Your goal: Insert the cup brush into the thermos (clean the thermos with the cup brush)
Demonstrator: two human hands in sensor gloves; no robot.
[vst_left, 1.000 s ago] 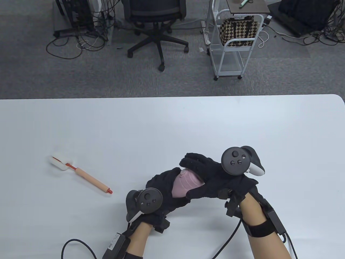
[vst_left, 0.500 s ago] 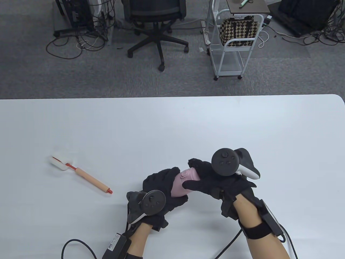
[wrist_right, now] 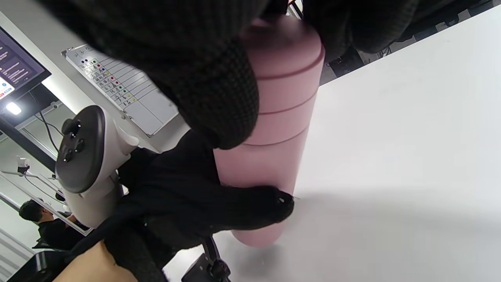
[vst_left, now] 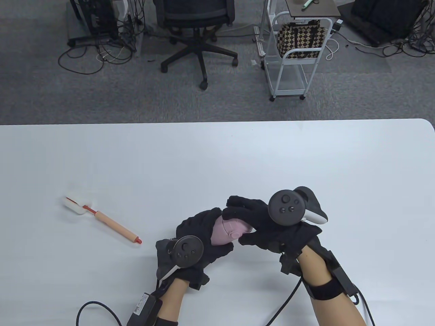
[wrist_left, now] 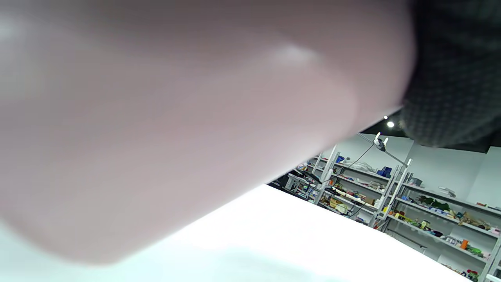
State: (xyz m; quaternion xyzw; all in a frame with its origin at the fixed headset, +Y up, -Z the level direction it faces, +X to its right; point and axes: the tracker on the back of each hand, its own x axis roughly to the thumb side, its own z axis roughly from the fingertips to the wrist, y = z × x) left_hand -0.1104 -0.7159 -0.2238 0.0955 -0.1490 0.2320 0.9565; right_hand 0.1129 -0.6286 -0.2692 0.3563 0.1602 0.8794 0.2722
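A pink thermos (vst_left: 224, 232) stands on the white table (vst_left: 238, 152), near its front edge. My left hand (vst_left: 204, 234) grips its body from the left. My right hand (vst_left: 246, 220) grips its lid end from the right and above. The right wrist view shows the thermos (wrist_right: 278, 117) upright with my right fingers (wrist_right: 195, 58) wrapped over its ribbed top and my left hand (wrist_right: 188, 203) around its lower part. In the left wrist view the thermos (wrist_left: 176, 117) fills the frame as a blur. The cup brush (vst_left: 102, 219) lies on the table to the left, untouched, with its white sponge head at the far left.
Cables from both gloves trail off the table's front edge (vst_left: 98, 305). An office chair (vst_left: 197, 30) and a white cart (vst_left: 295, 54) stand on the floor beyond the table's far edge.
My right hand has twisted over the lid end, and the round button on the lid has turned towards the front. The thermos and my left hand have shifted slightly left. The brush has not moved.
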